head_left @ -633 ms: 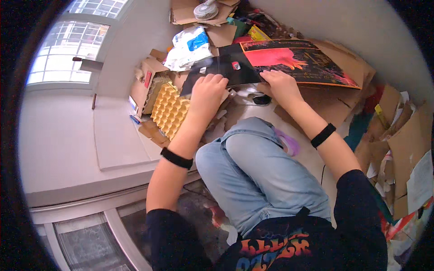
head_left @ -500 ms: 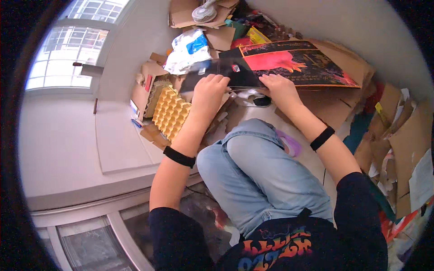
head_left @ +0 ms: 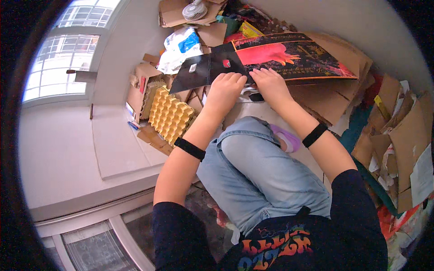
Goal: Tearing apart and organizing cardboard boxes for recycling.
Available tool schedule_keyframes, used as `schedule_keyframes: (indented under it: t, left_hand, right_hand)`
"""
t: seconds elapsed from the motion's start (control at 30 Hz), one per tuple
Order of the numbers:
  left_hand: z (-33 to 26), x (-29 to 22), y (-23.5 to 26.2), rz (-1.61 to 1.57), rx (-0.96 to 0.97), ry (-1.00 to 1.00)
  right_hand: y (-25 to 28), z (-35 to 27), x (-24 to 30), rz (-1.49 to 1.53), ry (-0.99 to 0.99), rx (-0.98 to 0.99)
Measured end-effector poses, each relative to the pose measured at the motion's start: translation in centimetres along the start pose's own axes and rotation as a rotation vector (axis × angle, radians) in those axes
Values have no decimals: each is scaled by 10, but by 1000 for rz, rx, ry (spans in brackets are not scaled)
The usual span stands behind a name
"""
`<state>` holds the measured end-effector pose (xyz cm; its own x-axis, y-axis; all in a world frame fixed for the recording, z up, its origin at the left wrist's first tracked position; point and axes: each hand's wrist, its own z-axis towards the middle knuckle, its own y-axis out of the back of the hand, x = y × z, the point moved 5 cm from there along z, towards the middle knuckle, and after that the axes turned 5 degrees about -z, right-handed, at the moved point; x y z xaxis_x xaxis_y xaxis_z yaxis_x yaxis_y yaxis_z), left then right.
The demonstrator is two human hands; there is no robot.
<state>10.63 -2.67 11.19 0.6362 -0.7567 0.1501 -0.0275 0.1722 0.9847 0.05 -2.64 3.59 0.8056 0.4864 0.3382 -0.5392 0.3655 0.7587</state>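
Note:
A flattened black cardboard box (head_left: 312,61) with an orange border and a large red printed shape lies across the far side of my knees. Its plain black flap (head_left: 209,67) reaches out to the left and bears small white and red patches. My left hand (head_left: 227,92) has its fingers over the near edge of this flap. Close beside it, my right hand (head_left: 270,85) grips the same edge near the fold where the printed panel starts. The thumbs are mostly hidden beneath the cardboard.
A stack of yellow egg trays (head_left: 169,113) stands left of my knees, by an opened brown carton (head_left: 138,86). Behind are a white and blue plastic bag (head_left: 183,47) and a small white fan (head_left: 195,11). Brown cardboard (head_left: 411,140) piles up at the right.
My left hand has moved right along the edge, and the hands are now closer together. The flap's left end, blurred before, shows sharply now. The whole view has shifted slightly.

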Motion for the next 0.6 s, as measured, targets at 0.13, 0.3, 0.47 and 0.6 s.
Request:
schedule_keyframes:
  t: [0.13,0.3,0.47,0.6]
  left_hand:
    - [-4,1,-4,-37,-63,-92]
    - [-3,2,-5,-1,-127,-139]
    - [3,6,-10,-78,-63,-151]
    - [8,3,-12,-70,-30,-163]
  right_hand:
    - [-5,-2,1,-145,46,20]
    - [1,0,0,-138,52,31]
    - [-11,0,-6,-98,1,251]
    - [-10,-2,-7,-86,-5,232]
